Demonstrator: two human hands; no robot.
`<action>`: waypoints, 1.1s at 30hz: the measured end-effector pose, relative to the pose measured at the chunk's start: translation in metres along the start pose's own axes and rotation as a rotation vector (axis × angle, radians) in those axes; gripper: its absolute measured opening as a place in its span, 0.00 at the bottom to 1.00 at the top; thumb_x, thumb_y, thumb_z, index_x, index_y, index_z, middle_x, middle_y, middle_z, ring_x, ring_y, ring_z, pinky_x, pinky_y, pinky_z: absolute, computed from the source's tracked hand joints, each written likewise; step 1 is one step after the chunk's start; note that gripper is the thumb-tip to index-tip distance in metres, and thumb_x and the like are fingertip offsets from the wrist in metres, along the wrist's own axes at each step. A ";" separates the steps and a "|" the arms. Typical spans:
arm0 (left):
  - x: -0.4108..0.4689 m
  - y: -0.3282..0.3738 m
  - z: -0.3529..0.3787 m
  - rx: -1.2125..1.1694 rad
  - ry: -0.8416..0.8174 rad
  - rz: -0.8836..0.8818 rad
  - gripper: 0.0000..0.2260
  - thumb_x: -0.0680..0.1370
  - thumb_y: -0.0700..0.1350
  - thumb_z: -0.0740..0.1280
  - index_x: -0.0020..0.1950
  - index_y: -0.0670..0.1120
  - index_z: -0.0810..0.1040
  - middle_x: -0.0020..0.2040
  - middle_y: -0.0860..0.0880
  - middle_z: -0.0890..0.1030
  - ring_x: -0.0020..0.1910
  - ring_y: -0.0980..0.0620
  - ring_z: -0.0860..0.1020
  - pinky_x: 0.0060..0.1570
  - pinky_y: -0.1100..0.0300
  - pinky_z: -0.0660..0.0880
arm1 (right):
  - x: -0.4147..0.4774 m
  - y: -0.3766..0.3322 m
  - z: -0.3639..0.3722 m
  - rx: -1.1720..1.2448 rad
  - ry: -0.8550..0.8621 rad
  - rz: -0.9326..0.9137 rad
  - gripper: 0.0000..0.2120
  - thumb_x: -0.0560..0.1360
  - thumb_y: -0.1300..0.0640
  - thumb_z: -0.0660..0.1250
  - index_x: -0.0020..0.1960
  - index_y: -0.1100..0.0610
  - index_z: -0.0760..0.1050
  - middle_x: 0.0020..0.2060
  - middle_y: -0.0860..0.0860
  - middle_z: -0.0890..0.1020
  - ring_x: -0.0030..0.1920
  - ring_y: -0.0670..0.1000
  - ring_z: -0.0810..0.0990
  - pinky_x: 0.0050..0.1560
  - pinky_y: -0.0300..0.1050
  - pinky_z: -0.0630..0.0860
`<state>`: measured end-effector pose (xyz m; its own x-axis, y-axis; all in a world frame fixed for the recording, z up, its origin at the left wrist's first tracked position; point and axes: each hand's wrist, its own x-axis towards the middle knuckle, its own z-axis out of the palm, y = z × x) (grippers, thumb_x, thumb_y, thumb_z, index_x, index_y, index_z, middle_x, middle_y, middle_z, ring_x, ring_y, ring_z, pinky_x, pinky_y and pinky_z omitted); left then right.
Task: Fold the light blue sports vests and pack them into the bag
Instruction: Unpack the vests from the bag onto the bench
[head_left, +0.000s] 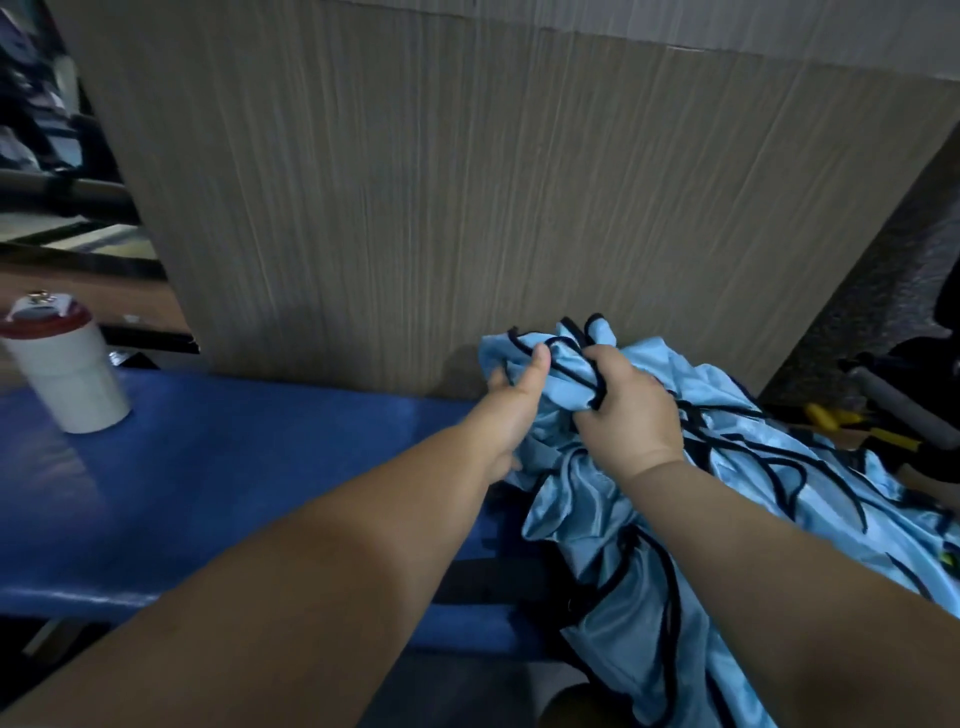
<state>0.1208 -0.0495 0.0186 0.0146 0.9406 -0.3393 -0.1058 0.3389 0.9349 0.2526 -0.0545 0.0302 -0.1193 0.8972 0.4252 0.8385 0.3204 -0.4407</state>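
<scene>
The heap of light blue vests (727, 493) lies at the foot of the cardboard panel (415, 208), toward its right end. The left hand (511, 410) and right hand (628, 415) each have their grip clamped on bunched cloth. Better to follow the dark trim and free a single vest before folding. There is one heap, its vests too tangled to count, and one cup (67, 364) left of the panel.

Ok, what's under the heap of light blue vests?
The heap of vests lies on the blue table, hanging over its near edge. Beneath its left side shows something black; the fabric hides the rest.
</scene>
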 end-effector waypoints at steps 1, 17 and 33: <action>-0.002 0.002 -0.001 -0.052 0.001 0.018 0.39 0.71 0.74 0.58 0.77 0.63 0.49 0.70 0.57 0.69 0.58 0.50 0.75 0.49 0.49 0.77 | -0.001 -0.005 0.001 0.026 0.006 -0.016 0.27 0.72 0.63 0.67 0.69 0.51 0.68 0.45 0.52 0.80 0.48 0.56 0.77 0.47 0.49 0.75; -0.003 -0.011 0.005 0.267 0.233 0.287 0.30 0.76 0.37 0.63 0.75 0.57 0.60 0.55 0.48 0.80 0.50 0.46 0.80 0.53 0.48 0.79 | -0.010 0.089 -0.075 -0.443 -0.563 0.460 0.74 0.40 0.19 0.69 0.78 0.38 0.37 0.79 0.48 0.40 0.79 0.61 0.43 0.74 0.68 0.51; -0.034 -0.009 -0.007 0.330 -0.002 0.319 0.20 0.76 0.64 0.60 0.68 0.65 0.68 0.68 0.55 0.73 0.67 0.50 0.71 0.68 0.49 0.65 | -0.028 0.054 -0.001 0.193 -0.166 0.186 0.41 0.67 0.66 0.75 0.75 0.49 0.64 0.59 0.51 0.81 0.61 0.55 0.78 0.62 0.52 0.75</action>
<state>0.1143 -0.0850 0.0214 0.0345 0.9990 -0.0289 0.2168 0.0207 0.9760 0.3015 -0.0626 -0.0044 -0.0716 0.9782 0.1950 0.7397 0.1832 -0.6475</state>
